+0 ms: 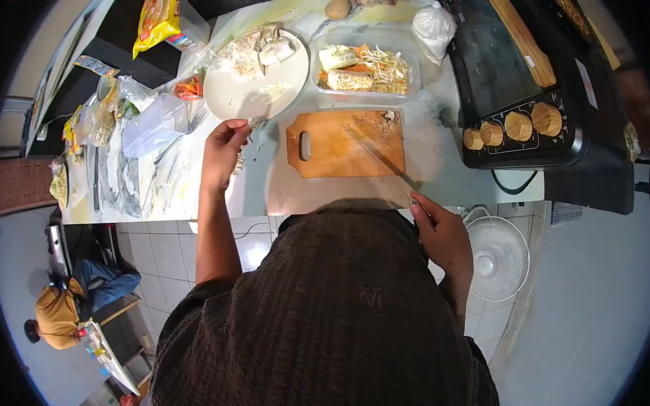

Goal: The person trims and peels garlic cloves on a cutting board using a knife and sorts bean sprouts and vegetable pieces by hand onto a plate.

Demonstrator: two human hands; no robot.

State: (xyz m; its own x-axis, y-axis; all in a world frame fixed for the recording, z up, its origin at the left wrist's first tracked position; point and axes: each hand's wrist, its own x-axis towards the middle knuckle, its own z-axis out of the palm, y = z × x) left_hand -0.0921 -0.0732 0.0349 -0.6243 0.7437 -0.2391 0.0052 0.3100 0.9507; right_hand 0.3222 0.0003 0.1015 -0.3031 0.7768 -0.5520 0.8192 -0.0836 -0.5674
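Note:
Near the rim of the cream plate (259,101), my left hand (225,149) is closed in a pinch on something too small to make out. My right hand (442,238) grips the handle of a knife (377,156), whose blade lies over the wooden cutting board (322,145). Small chopped scraps (389,124) lie at the board's upper right corner. White food pieces (276,49) sit on the far part of the plate. Behind the board, a clear container (415,83) holds bean sprouts, shredded carrot and pale blocks.
An empty plastic box (155,127), bags and a yellow packet (159,21) are on the left. A white bag (433,31) stands at the back, beside a potato (337,9). On the right is a black stove (520,104). Another person (58,316) sits at lower left.

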